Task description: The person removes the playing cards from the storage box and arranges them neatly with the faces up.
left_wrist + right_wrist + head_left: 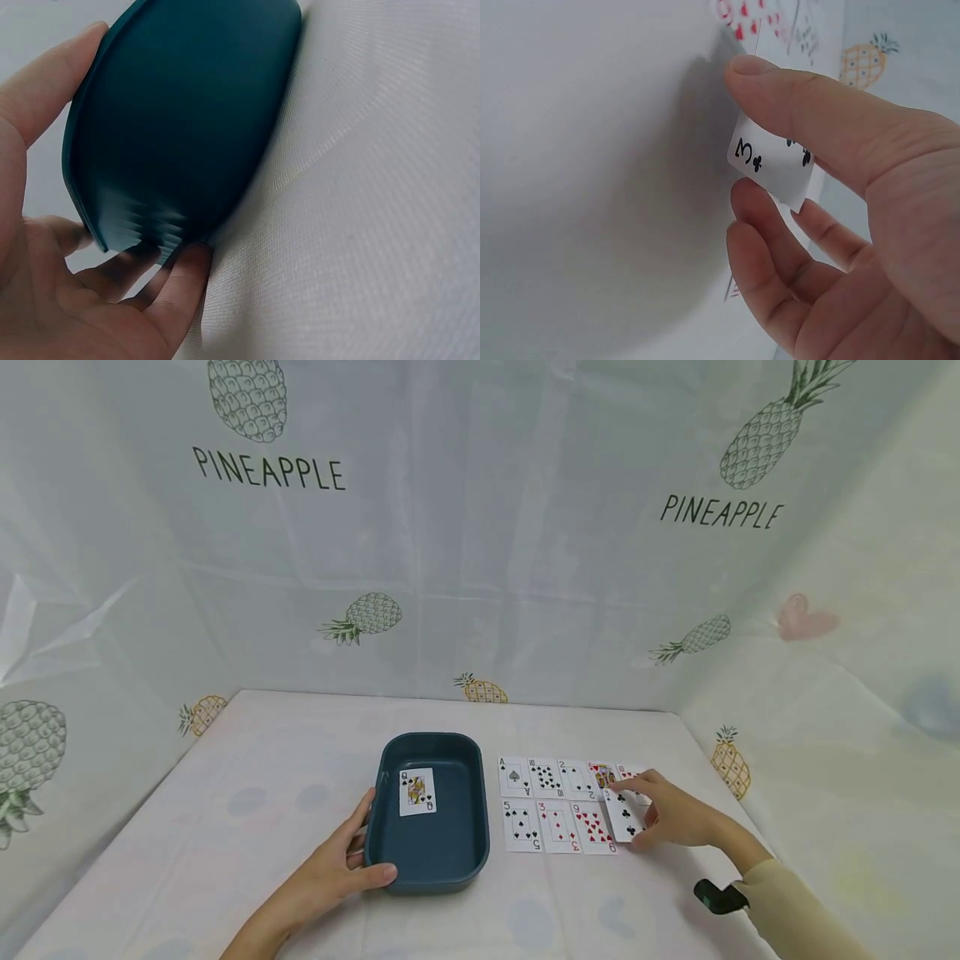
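My left hand (330,856) grips a dark teal rectangular tray (468,881) by its left side, thumb over the rim near the front corner and fingers along the outer wall. Inside the tray lies a queen playing card (417,792), face up. To the right, my right hand (671,810) pinches a three of clubs (622,817) between thumb and fingers. The card is tilted, overlapping the nine of hearts (594,828) in the head view. In the right wrist view, the thumb lies across the face of the three of clubs (769,171).
Face-up cards lie in two rows right of the tray: an ace of spades (514,777), a ten, a two, a red face card (602,773) and others behind; a five (521,827) and three of diamonds (558,827) in front. Pineapple-print cloth (480,543) hangs around the table.
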Demonstrator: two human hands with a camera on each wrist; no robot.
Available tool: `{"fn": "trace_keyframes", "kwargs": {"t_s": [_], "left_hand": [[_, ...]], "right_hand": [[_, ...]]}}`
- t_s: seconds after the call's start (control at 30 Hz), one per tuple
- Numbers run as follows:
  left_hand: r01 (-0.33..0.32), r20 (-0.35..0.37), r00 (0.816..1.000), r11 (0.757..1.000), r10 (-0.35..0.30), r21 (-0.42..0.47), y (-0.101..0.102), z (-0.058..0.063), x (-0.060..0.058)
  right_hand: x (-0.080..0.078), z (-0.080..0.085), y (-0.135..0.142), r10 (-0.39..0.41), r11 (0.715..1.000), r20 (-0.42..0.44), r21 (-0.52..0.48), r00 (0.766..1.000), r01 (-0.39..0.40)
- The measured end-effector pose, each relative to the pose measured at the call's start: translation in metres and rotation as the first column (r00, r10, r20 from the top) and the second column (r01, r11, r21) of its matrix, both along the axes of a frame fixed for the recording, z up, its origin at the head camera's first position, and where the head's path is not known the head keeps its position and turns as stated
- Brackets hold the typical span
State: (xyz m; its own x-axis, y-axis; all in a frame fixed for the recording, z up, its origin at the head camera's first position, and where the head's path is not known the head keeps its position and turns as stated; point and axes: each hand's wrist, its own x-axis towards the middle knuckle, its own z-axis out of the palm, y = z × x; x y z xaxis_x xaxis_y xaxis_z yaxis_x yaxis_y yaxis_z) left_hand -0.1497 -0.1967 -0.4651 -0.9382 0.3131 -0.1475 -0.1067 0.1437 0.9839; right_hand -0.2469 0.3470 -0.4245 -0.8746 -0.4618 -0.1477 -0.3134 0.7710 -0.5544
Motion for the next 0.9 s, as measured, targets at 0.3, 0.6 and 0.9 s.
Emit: {"fn": "trace_keyframes", "kwargs": {"t_s": [0.3, 0.6, 0.9], "left_hand": [[0.000, 0.001, 1.000, 1.000, 0.000, -0.003, 0.0002, 0.0009, 0.0001], [-0.006, -0.006, 1.000, 1.000, 0.005, -0.020, 0.0013, 0.0010, 0.0001], [-0.012, -0.005, 1.000, 1.000, 0.012, -0.020, 0.0016, 0.0011, 0.0002]], "right_hand": [[0.0065, -0.0066, 0.0076, -0.014, 1.000, 0.064, 0.021, 0.998, 0.012], [0.0054, -0.0062, 0.0052, 0.022, 0.998, 0.052, 0.061, 0.998, -0.025], [0.0049, -0.0062, 0.0045, 0.037, 0.997, 0.047, 0.067, 0.998, -0.040]]}}
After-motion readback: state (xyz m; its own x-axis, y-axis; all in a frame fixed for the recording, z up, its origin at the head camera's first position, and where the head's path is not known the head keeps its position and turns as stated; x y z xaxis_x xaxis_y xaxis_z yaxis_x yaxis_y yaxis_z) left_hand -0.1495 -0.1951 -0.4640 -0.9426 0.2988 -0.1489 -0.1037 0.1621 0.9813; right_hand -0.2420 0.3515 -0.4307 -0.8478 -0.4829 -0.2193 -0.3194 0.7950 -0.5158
